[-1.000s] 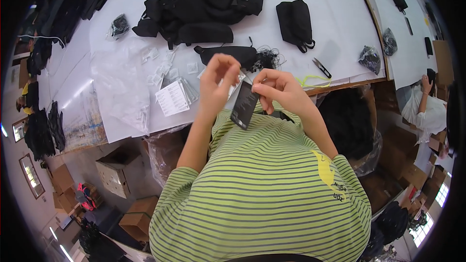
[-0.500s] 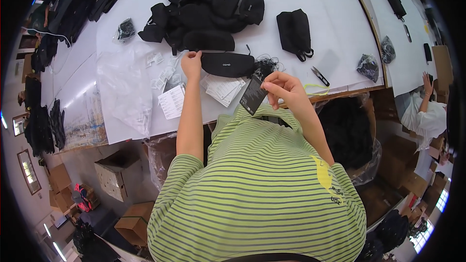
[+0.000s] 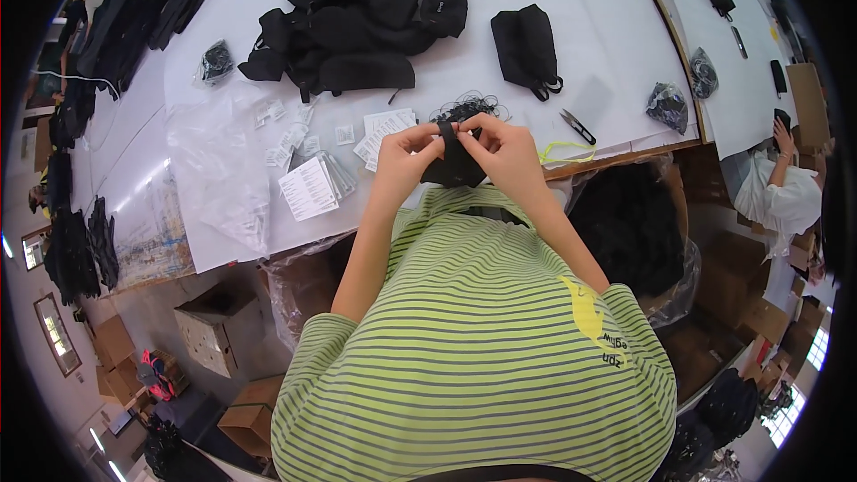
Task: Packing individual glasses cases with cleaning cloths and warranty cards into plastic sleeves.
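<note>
Close to my body at the table edge, a black zip pouch (image 3: pixel 455 168) hangs below my hands with a short strap loop (image 3: pixel 448 136) at its top. My left hand (image 3: pixel 411 153) pinches that loop from the left, thumb and fingertips pressed together. From the right, my right hand (image 3: pixel 503 153) is closed at the loop; what lies between its fingertips is too small to make out. Just beyond my fingers lies a tangle of thin black cords (image 3: pixel 471 107). No black hang tag shows clearly now.
Black pouches (image 3: pixel 357 27) are heaped at the far middle, with a single pouch (image 3: pixel 525 49) to their right. White printed cards (image 3: pixel 311 187) and clear plastic (image 3: pixel 219 161) lie left. Thread snips (image 3: pixel 578 127) and a yellow-green ribbon (image 3: pixel 569 153) lie right.
My left hand has brought the pouch from the table toward my body, turning it. My right hand has moved up beside the left at the loop, and the black tag it held is hidden.
</note>
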Available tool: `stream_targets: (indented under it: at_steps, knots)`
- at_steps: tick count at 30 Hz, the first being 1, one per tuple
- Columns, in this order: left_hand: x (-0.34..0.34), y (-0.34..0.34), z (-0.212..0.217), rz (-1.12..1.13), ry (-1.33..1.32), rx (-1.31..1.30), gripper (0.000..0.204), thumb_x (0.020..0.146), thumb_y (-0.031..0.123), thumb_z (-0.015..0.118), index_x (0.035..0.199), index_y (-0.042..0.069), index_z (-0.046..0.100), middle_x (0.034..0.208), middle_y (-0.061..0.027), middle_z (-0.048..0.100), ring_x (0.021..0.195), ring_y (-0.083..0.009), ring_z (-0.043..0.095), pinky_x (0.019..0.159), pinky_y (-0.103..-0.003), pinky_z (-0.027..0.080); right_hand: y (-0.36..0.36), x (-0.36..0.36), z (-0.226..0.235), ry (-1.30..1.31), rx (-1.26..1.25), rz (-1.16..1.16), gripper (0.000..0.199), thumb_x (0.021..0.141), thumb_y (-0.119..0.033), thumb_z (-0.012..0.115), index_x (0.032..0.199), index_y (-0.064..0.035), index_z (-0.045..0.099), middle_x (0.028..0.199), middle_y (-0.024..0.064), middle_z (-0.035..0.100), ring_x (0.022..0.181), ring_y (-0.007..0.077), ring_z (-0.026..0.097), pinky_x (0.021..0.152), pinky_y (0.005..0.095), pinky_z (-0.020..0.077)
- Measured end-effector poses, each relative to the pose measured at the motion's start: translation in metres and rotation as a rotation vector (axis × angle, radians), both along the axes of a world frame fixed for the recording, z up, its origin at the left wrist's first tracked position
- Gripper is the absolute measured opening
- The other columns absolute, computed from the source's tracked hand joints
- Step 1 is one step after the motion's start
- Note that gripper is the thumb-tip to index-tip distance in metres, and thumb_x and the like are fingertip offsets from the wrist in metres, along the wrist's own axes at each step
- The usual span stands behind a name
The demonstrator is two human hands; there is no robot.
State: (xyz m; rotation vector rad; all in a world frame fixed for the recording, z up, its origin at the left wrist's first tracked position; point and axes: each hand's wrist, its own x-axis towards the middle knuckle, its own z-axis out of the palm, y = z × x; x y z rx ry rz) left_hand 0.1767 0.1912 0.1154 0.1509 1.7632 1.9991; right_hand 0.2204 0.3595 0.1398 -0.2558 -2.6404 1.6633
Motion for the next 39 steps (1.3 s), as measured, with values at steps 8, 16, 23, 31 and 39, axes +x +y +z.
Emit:
stream_targets:
  at_steps: [8,16,23,31,39]
  knots:
    - [0.014,0.011,0.013,0.115,0.246,-0.335,0.012,0.077,0.006,0.068,0.087,0.0,0.067,0.07,0.0001,0.059,0.061,-0.005,0.05,0.056,-0.02,0.039,0.003,0.014,0.006,0.215,0.21,0.008,0.009,0.082,-0.017,0.063,0.086,-0.0102,0.066,0.051,0.0024,0.043,0.046,0.0118,0.042,0.046,0.0279,0.0325]
    - [0.022,0.005,0.039,0.139,0.256,0.037,0.008,0.084,0.004,0.061,0.09,0.0,0.059,0.103,-0.0079,0.057,0.077,-0.0093,0.055,0.072,-0.022,0.044,0.039,0.028,0.03,-0.045,-0.902,-0.048,0.014,0.086,-0.008,0.06,0.097,-0.0046,0.053,0.075,0.0006,0.054,0.057,0.0019,0.037,0.05,0.0182,0.0275]
    - [0.022,0.007,0.072,0.072,0.007,0.332,0.007,0.09,0.008,0.052,0.092,0.002,0.052,0.094,-0.0108,0.058,0.078,-0.0115,0.054,0.073,-0.024,0.044,0.044,0.033,0.044,0.044,-1.025,0.013,0.011,0.085,-0.004,0.058,0.093,-0.0055,0.05,0.083,0.0084,0.062,0.061,0.0054,0.046,0.056,0.0172,0.0352]
    - [0.031,0.012,0.09,-0.01,-0.05,0.27,0.006,0.086,0.006,0.06,0.089,0.002,0.057,0.066,0.0023,0.051,0.059,-0.003,0.042,0.055,-0.019,0.03,0.013,0.036,0.069,0.076,-0.894,-0.099,0.012,0.088,-0.01,0.06,0.088,-0.0047,0.049,0.086,0.0152,0.069,0.057,0.0092,0.056,0.053,0.019,0.0415]
    - [0.036,0.02,0.104,-0.047,0.075,-0.011,0.008,0.08,0.006,0.069,0.087,0.002,0.068,0.05,0.012,0.037,0.046,0.0027,0.025,0.045,-0.019,0.014,0.006,0.039,0.068,0.074,-0.842,-0.177,0.018,0.088,-0.017,0.064,0.08,-0.0029,0.056,0.079,0.0096,0.068,0.05,0.0069,0.052,0.046,0.0185,0.0402]
